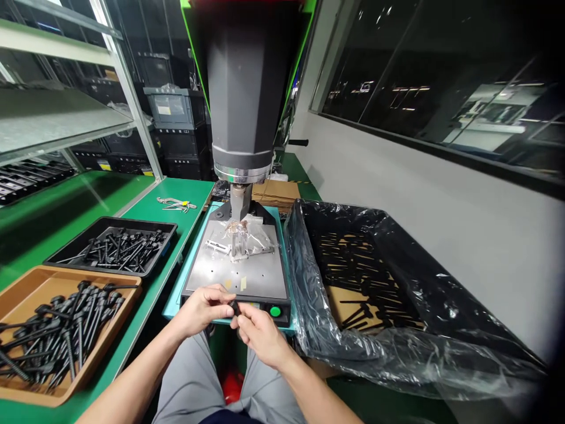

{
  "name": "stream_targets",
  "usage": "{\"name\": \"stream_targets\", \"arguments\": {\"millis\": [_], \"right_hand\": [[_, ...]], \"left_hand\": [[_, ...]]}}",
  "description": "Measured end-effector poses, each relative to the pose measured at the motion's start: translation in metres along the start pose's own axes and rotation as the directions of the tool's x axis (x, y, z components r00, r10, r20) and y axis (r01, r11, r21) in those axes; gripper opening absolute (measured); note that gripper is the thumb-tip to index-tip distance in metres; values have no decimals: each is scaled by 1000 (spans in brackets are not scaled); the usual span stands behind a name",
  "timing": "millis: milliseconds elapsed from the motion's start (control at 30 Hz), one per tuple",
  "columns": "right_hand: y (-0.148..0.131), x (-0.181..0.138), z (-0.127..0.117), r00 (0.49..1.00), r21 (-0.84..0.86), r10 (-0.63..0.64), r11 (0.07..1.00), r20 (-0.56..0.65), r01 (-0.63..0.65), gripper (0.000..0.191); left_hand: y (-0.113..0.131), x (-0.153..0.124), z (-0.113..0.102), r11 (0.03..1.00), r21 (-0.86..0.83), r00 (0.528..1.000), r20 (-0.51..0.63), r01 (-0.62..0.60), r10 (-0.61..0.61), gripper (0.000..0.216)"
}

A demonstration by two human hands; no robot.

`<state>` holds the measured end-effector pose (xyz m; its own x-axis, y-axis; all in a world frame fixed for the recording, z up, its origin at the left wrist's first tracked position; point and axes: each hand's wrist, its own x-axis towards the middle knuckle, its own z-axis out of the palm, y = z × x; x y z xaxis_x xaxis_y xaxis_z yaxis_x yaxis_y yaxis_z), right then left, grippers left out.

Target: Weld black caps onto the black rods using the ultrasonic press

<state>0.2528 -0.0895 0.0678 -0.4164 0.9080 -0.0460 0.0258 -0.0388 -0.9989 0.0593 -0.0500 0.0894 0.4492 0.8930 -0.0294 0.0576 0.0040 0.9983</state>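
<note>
Both hands meet at the front edge of the machine base [266,304]; the left hand [206,310] pinches a small black part [235,306] between thumb and fingers, and the right hand [261,334] holds its near side, fingers closed; fingertips hide most of it; a green button [275,311] sits toward the base's front right corner; farther back, a film-covered fixture [239,246] stands on the metal plate [247,275]; on the left-hand desk [193,191], metal tools [177,204] lie near the far edge, a black tray [106,220] and tan tray [24,290] of dark pieces nearer; a plastic-lined box [304,277] stands right.
</note>
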Motion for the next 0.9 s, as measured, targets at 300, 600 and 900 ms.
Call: {"name": "stream_targets", "arguments": {"millis": [300, 600, 900], "right_hand": [[42, 30, -34, 899, 356, 249, 927, -359, -115, 64], [67, 103, -77, 813, 304, 199, 952, -547, -28, 46], [64, 156, -70, 899, 235, 64, 971, -433, 44, 41]], "left_hand": [[-65, 43, -15, 909, -378, 801, -481, 177, -356, 38], [-86, 109, -21, 758, -651, 750, -515, -26, -416, 53], [-60, 96, -29, 712, -701, 874, -375, -49, -309, 31]]}}
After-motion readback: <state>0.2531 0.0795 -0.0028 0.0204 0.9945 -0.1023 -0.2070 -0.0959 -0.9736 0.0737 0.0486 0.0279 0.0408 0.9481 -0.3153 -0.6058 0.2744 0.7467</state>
